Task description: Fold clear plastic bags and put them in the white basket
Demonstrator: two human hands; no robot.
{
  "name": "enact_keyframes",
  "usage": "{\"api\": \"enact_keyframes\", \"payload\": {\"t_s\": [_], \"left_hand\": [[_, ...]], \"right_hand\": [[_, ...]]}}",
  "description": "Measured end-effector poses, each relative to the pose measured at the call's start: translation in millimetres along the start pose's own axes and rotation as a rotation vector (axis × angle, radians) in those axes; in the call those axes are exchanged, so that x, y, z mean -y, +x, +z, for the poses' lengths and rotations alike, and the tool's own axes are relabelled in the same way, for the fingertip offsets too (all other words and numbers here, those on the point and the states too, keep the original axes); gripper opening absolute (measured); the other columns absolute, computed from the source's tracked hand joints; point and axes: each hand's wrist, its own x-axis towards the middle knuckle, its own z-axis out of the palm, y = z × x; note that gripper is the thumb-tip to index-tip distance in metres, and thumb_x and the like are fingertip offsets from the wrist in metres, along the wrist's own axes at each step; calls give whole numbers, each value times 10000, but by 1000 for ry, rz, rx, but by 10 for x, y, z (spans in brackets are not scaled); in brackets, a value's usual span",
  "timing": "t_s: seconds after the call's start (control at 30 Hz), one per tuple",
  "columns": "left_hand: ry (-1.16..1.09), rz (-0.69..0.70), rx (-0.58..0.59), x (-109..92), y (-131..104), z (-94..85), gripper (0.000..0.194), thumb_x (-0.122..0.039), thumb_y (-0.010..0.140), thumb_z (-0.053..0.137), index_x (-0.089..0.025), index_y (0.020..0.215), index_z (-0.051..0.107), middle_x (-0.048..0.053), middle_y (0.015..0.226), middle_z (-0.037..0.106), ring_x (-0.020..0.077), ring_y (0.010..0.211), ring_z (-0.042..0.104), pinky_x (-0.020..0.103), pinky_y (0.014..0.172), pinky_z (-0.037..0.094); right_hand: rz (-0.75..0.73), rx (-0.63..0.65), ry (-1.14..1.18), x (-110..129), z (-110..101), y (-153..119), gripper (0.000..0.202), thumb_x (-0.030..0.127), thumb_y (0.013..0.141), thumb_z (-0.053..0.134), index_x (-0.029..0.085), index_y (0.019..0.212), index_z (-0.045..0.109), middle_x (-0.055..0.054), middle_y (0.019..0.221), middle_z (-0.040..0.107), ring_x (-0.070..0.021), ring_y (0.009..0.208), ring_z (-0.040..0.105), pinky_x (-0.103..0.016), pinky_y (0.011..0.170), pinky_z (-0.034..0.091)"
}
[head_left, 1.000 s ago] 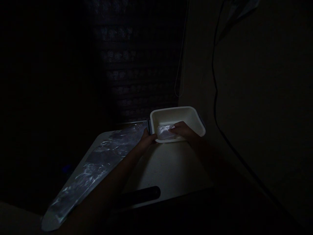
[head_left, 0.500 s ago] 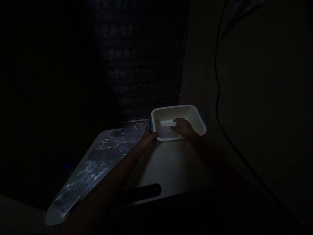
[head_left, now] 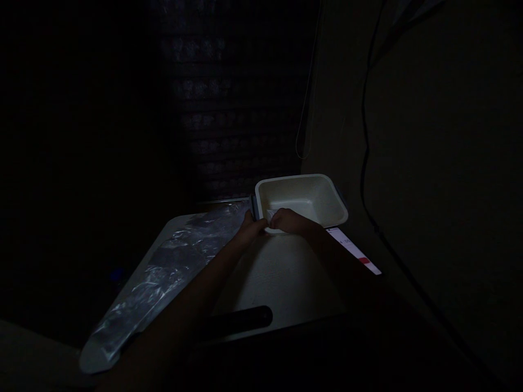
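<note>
In dim light, a white rectangular tub with rounded corners stands at the far end of a pale board. A small translucent plastic bag shows at the tub's near left corner, mostly covered by my fingers. My left hand pinches the left edge of this bag, with the thumb pointing up. From the right, my right hand is closed on the same bag, its fingertips close to the left hand. Darkness hides the exact grip of both hands.
Crinkled clear plastic covers the board's left side. A dark slot lies near its front edge. A lit phone screen shows beside my right forearm. A black cable hangs down the right wall.
My right hand has moved left and closed over the bag, toward my left hand, so less of the bag shows. The lit phone screen has come into sight by the right forearm.
</note>
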Motion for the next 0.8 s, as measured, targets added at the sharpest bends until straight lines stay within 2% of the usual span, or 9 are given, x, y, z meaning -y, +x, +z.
{"api": "enact_keyframes", "payload": {"t_s": [0.1, 0.27, 0.57, 0.67, 0.73, 0.8], "left_hand": [[26, 32, 32, -18, -21, 9, 431, -142, 534, 506, -135, 946, 381, 32, 738, 512, 137, 578, 523, 246, 475, 433], [42, 15, -1, -34, -29, 19, 448, -134, 528, 502, -144, 956, 368, 30, 741, 506, 135, 574, 520, 244, 471, 431], [58, 14, 21, -16, -18, 7, 476, -131, 533, 506, -142, 981, 344, 23, 735, 502, 133, 570, 522, 227, 454, 423], [20, 8, 21, -31, -42, 17, 489, -129, 533, 514, -152, 987, 333, 26, 752, 506, 129, 579, 523, 224, 468, 425], [-5, -4, 11, -47, -54, 26, 476, -125, 534, 511, -159, 977, 338, 32, 772, 509, 129, 589, 523, 221, 472, 425], [-11, -31, -5, -56, -55, 29, 465, -123, 534, 508, -162, 968, 345, 35, 781, 513, 128, 587, 522, 223, 472, 425]], "right_hand": [[9, 15, -63, 1, 17, 10, 220, 127, 675, 426, 130, 703, 644, -76, 812, 636, -151, 758, 567, -176, 627, 386], [19, 21, -77, -3, 36, 21, 224, 141, 693, 417, 115, 752, 632, -85, 827, 630, -149, 753, 566, -180, 622, 387], [13, -10, 4, -43, 39, 30, 182, 162, 666, 451, 143, 667, 632, -60, 752, 636, -151, 721, 561, -196, 608, 389], [35, -168, 63, -122, -50, 62, 217, 140, 679, 415, 127, 736, 624, -68, 800, 625, -139, 757, 554, -186, 645, 386], [132, -347, 49, -209, -112, 84, 265, 146, 704, 376, 108, 855, 590, -96, 910, 592, -149, 830, 535, -198, 680, 380], [212, -428, -28, -295, -158, 86, 291, 173, 730, 350, 90, 928, 547, -137, 956, 561, -177, 854, 525, -229, 674, 383]]}}
